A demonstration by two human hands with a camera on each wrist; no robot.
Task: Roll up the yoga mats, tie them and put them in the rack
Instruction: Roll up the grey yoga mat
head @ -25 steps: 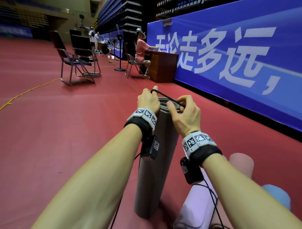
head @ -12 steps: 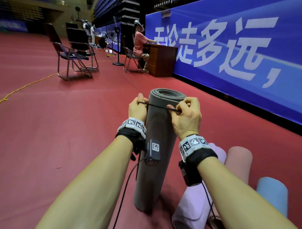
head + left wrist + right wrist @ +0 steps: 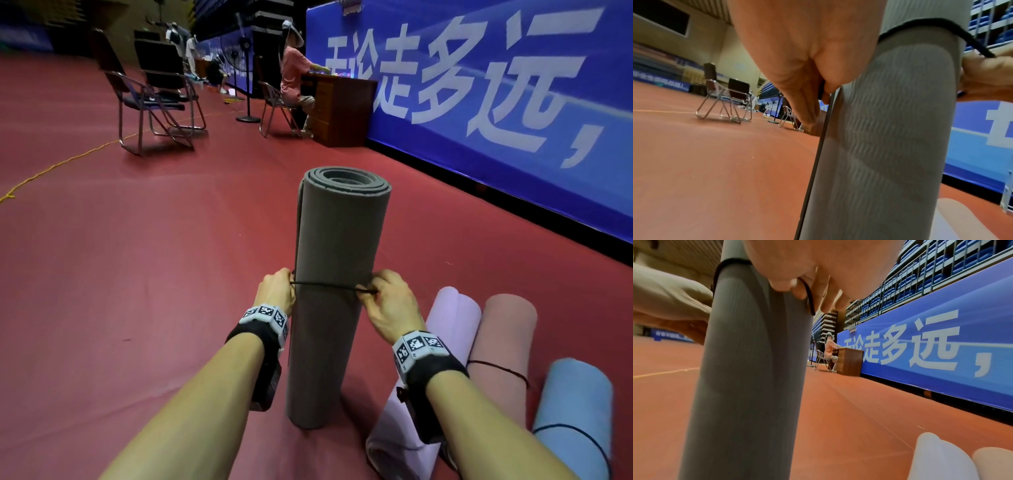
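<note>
Because the upright rolled grey foam yoga mat (image 3: 337, 274) looks soft and springy, both hands (image 3: 278, 291) (image 3: 390, 301) pinch the thin black elastic cord (image 3: 325, 285) taut around its middle.

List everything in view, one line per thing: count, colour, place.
grey mat: 1, grey, rolled, upright on floor, centre
cord: 1, black, round grey mat's middle
lilac mat: 1, lilac, rolled, lying right of grey mat
pink mat: 1, pink, rolled, corded, beside lilac
blue mat: 1, light blue, rolled, corded, far right
floor: red
banner: 1, blue, white characters, right
chairs: 2 empty, dark, far left
desk: 1, brown, person seated there
left hand: pinches cord
right hand: pinches cord
</note>
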